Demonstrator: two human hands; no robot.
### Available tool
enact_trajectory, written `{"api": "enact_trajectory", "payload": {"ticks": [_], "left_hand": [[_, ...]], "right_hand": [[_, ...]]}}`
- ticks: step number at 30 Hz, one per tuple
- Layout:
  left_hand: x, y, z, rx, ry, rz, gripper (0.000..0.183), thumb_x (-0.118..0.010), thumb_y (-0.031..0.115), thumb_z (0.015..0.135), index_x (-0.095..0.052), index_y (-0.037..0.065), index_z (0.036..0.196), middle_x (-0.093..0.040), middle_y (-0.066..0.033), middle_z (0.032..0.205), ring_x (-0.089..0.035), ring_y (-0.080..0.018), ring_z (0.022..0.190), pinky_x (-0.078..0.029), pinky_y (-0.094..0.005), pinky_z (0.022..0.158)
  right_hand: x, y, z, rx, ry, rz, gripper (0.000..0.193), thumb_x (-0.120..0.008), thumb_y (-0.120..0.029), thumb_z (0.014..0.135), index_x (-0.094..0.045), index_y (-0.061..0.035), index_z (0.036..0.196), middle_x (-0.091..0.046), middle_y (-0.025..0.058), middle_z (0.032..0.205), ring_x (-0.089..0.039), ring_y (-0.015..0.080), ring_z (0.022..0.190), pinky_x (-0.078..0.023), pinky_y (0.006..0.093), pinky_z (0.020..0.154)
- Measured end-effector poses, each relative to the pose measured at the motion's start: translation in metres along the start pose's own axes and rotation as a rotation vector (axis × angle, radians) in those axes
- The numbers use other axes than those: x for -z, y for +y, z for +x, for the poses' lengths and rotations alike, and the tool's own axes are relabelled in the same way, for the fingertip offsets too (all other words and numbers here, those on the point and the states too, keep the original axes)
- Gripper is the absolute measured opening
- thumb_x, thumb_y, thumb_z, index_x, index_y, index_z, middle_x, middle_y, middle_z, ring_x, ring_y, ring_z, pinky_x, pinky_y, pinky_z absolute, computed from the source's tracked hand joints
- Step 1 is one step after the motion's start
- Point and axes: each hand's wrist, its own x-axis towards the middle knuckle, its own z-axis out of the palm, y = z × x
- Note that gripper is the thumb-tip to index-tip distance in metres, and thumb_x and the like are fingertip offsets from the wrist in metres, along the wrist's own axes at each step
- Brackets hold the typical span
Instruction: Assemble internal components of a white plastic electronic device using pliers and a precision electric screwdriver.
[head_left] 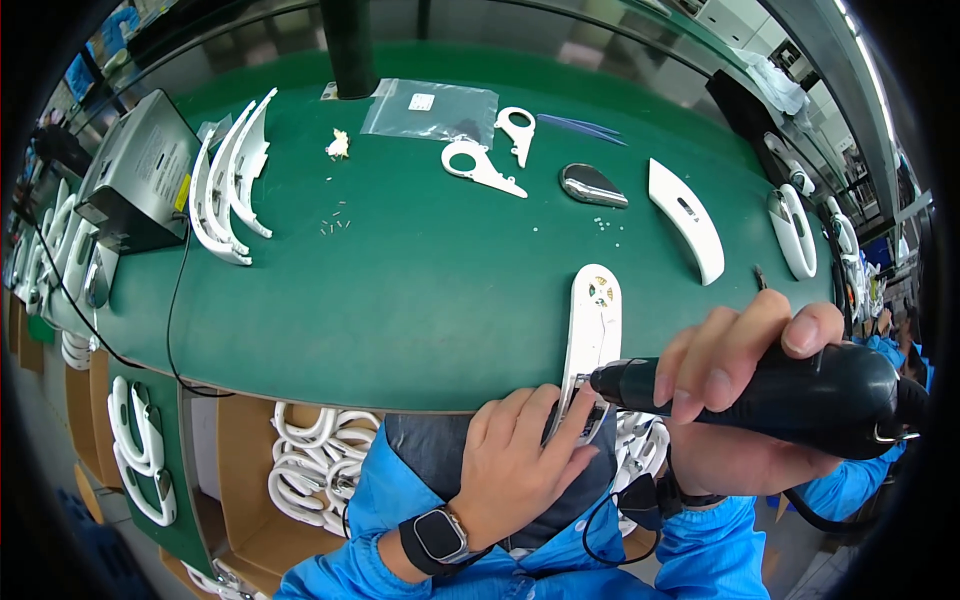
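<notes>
My right hand (740,380) is wrapped round a black electric screwdriver (800,400), held nearly level with its bit pointing left. The bit meets a long white plastic housing (594,320) that lies at the table's near edge, its rounded far end showing a round spoked opening. My left hand (525,440) grips the near end of this housing, fingers lying over it close to the bit. A dark piece sits at that near end, partly hidden under the fingers. Whether a screw is on the bit is too small to tell.
On the green table (400,280) lie white ring-ended parts (480,168), a dark oval piece (594,186), a curved white cover (686,220), blue tweezers (580,128), loose screws (336,222) and a plastic bag (430,110). A grey box (140,170) with cables stands left. Below, a carton (250,470) holds white parts.
</notes>
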Motion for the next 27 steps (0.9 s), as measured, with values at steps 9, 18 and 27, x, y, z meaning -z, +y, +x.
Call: {"api": "enact_trajectory", "payload": {"ticks": [9, 18, 27], "left_hand": [[0.0013, -0.0015, 0.0013, -0.007, -0.006, -0.010, 0.057, -0.080, 0.031, 0.070, -0.063, 0.012, 0.121, -0.055, -0.0091, 0.115, -0.053, -0.0282, 0.105, -0.041, -0.0421, 0.085], [0.0018, -0.0024, -0.0002, -0.011, -0.007, -0.039, 0.058, -0.079, 0.031, 0.072, -0.062, 0.009, 0.122, -0.055, -0.0103, 0.114, -0.053, -0.0280, 0.106, -0.041, -0.0418, 0.085], [-0.0010, -0.0019, -0.0020, 0.000, 0.002, -0.051, 0.059, -0.079, 0.029, 0.071, -0.061, 0.009, 0.123, -0.054, -0.0109, 0.115, -0.053, -0.0286, 0.107, -0.040, -0.0430, 0.086]], "right_hand": [[-0.0015, 0.0022, -0.0033, 0.017, -0.053, -0.022, 0.065, -0.056, -0.064, 0.089, -0.045, -0.0072, 0.119, -0.053, 0.0079, 0.079, -0.052, 0.0171, 0.053, -0.047, 0.0329, 0.048], [-0.0057, 0.0056, -0.0063, -0.007, -0.081, -0.065, 0.071, -0.056, -0.068, 0.088, -0.045, -0.0046, 0.117, -0.053, 0.0087, 0.077, -0.051, 0.0166, 0.053, -0.046, 0.0310, 0.048], [-0.0075, 0.0096, -0.0044, -0.025, -0.110, -0.100, 0.074, -0.054, -0.072, 0.086, -0.045, -0.0038, 0.113, -0.052, 0.0090, 0.074, -0.050, 0.0160, 0.051, -0.046, 0.0297, 0.048]]}}
